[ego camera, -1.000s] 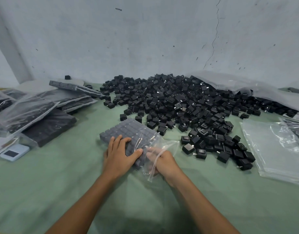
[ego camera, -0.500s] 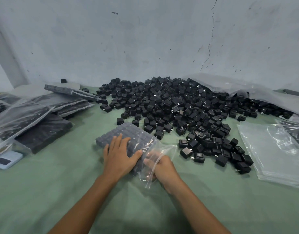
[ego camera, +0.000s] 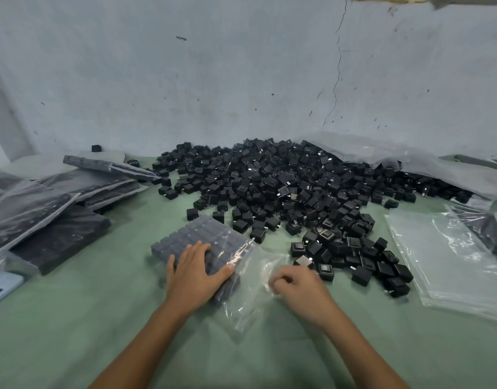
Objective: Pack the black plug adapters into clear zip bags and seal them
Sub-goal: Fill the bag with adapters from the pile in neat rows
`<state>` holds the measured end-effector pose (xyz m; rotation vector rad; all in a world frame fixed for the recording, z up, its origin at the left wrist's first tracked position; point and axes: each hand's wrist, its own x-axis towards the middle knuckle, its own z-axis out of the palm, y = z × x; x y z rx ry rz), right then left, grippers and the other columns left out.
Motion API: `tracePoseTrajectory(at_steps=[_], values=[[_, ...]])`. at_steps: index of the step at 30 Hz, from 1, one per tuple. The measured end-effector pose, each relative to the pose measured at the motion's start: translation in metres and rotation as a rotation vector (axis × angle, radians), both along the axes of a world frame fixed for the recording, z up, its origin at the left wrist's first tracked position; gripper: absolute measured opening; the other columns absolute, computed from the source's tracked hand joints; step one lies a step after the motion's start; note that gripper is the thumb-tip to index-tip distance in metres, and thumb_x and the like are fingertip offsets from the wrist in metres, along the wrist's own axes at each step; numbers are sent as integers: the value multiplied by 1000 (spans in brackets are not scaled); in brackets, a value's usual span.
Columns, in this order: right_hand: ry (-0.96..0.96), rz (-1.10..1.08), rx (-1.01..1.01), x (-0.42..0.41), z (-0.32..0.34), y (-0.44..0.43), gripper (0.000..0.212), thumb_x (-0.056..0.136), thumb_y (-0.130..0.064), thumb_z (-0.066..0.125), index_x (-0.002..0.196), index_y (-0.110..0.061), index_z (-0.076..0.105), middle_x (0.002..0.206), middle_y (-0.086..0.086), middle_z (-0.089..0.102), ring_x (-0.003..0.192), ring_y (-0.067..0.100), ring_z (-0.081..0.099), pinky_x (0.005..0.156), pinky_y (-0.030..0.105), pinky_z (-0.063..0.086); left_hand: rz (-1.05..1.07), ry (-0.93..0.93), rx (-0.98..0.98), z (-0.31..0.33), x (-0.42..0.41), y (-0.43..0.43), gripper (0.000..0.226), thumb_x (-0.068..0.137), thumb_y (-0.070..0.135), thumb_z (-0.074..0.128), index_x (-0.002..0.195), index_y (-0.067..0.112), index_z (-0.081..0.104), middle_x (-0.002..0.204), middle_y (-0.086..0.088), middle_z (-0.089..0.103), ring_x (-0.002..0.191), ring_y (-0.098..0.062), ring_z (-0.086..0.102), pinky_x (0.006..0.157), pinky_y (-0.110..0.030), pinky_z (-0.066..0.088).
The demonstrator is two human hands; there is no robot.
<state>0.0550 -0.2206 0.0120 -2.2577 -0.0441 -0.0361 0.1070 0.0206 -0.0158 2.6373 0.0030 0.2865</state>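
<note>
The left hand (ego camera: 195, 272) lay flat, pinning the heavy-looking, blocky zip bag (ego camera: 213, 234) on the tabletop (ego camera: 73, 318) near the loose plug adapters (ego camera: 269, 186), while the right hand (ego camera: 298, 287) pinched its thin, slippery mouth, likely the best hold for sealing.

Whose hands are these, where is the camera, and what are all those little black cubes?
The camera sits on a person's head, looking down, so you see their own hands. The left hand presses flat on a clear zip bag filled with rows of black plugs. The right hand curls its fingers and seems to pinch the bag's open end. Behind lies a pile of loose plugs on the green table. Left are filled bags, right empty bags.
</note>
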Motion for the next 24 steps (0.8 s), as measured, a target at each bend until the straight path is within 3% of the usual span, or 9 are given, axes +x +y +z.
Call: tracePoseTrajectory(at_steps=[2, 4, 6, 8, 12, 17, 21, 24], values=[[-184, -142, -338, 6, 5, -23, 15, 92, -27, 55, 93, -33, 69, 94, -13, 68, 85, 10, 58, 71, 30, 47, 4, 0, 2, 0, 0, 0, 82, 80, 83, 47, 145, 34, 39, 159, 11, 34, 152, -13, 15, 123, -47, 0], [-222, -194, -557, 14, 1, -38, 25, 98, -33, 51, 119, -35, 63, 118, -9, 59, 101, 16, 48, 83, 32, 43, 5, -1, 5, -1, 0, -1, 81, 80, 83, 47, 145, 34, 39, 158, 11, 34, 152, -13, 15, 123, -47, 0], [-174, -172, -687, 21, -6, -47, 37, 101, -41, 44, 136, -36, 53, 130, -5, 51, 109, 22, 45, 96, 35, 40, 3, -6, 3, -1, 0, -1, 81, 81, 82, 47, 145, 33, 39, 157, 11, 35, 152, -13, 16, 123, -48, 0], [-153, -140, -733, 24, -12, -52, 43, 99, -48, 43, 141, -37, 47, 134, -5, 47, 112, 23, 44, 98, 36, 38, 2, -8, 2, -1, 0, -1, 81, 80, 82, 47, 145, 33, 39, 158, 11, 35, 152, -13, 16, 123, -48, 0], [-186, -85, -770, 25, -15, -51, 44, 95, -49, 50, 137, -37, 44, 136, -11, 51, 116, 22, 41, 98, 36, 33, 6, -2, 5, -1, 0, -1, 84, 81, 83, 46, 147, 33, 37, 161, 10, 31, 153, -13, 14, 123, -48, -1], [-273, -120, -707, 16, -15, -44, 30, 100, -47, 44, 127, -34, 48, 121, -14, 63, 120, 19, 41, 100, 34, 27, 6, -2, 11, -1, -1, 0, 84, 81, 83, 44, 148, 33, 37, 161, 10, 31, 152, -13, 15, 123, -48, 0], [-342, -154, -525, 7, -10, -45, 32, 104, -37, 37, 134, -31, 47, 101, -10, 66, 109, 20, 47, 96, 37, 36, 3, -7, 17, 0, -1, 0, 82, 82, 82, 45, 146, 32, 38, 160, 10, 33, 152, -13, 16, 124, -49, 1], [-310, -146, -310, -3, -3, -45, 28, 101, -32, 33, 122, -41, 50, 75, -12, 61, 92, 14, 47, 81, 35, 43, 5, -2, 17, 0, -1, -1, 81, 82, 82, 45, 146, 32, 38, 160, 10, 32, 152, -13, 16, 123, -48, 1]])
